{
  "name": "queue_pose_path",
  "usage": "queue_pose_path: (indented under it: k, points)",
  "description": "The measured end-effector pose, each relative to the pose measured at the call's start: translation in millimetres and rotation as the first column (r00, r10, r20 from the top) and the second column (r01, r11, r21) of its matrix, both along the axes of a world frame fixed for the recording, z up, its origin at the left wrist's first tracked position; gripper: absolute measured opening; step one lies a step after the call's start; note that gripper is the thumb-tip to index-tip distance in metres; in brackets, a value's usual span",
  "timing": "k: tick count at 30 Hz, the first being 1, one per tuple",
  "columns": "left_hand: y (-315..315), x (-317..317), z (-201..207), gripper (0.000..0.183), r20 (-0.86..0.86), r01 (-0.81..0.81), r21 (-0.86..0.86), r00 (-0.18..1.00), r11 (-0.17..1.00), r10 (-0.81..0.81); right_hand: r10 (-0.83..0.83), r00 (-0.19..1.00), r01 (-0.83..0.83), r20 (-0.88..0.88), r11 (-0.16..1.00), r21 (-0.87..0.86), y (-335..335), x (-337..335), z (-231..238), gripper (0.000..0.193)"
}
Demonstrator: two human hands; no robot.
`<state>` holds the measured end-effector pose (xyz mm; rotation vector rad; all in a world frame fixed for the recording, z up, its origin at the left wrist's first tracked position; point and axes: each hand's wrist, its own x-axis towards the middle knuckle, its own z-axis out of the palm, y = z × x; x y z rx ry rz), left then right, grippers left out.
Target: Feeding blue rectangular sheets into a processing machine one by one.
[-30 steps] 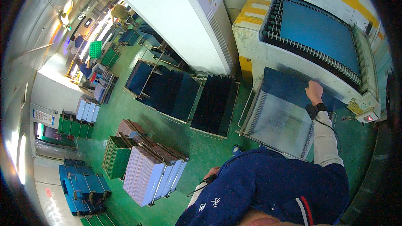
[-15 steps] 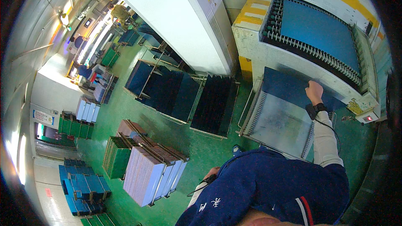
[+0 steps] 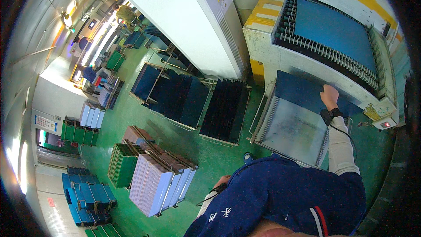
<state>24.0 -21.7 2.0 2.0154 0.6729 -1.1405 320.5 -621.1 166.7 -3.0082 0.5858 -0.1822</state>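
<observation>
Nearest to the camera, the left hand hangs low beside the body, above the green floor; it is small and partly hidden by the blue jacket, so I cannot tell how its fingers are set. The right hand is stretched forward, with a black band on the wrist, and its fingers look curled closed on the near edge of one dark blue sheet. This sheet lies at the mouth of the machine, partly over the one grey metal tray in front of it. I judge that the step in hand is taking this sheet off the machine onto the tray; the next move would call for a flat, steady pull so that the sheet does not catch on the tray's side combs. A second blue sheet rests further back on the rollers. To the left stand three racks of dark sheets, and nearer, one cart of pale sheets. Far away, two people work at benches.
</observation>
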Motion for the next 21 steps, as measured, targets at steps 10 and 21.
queue_pose_path:
  k: [10, 21]
  points:
    - [9, -4, -26, 0.049, -0.018, 0.009, 0.000, 1.000, 1.000, -0.009, -0.010, 1.000, 0.010, -0.008, 1.000, -0.001, 0, 4, -2, 0.031]
    - [16, -11, -39, 0.050, -0.030, -0.006, -0.060, 1.000, 0.998, 0.004, -0.002, 0.999, 0.003, -0.047, 1.000, 0.013, 4, 2, 4, 0.033]
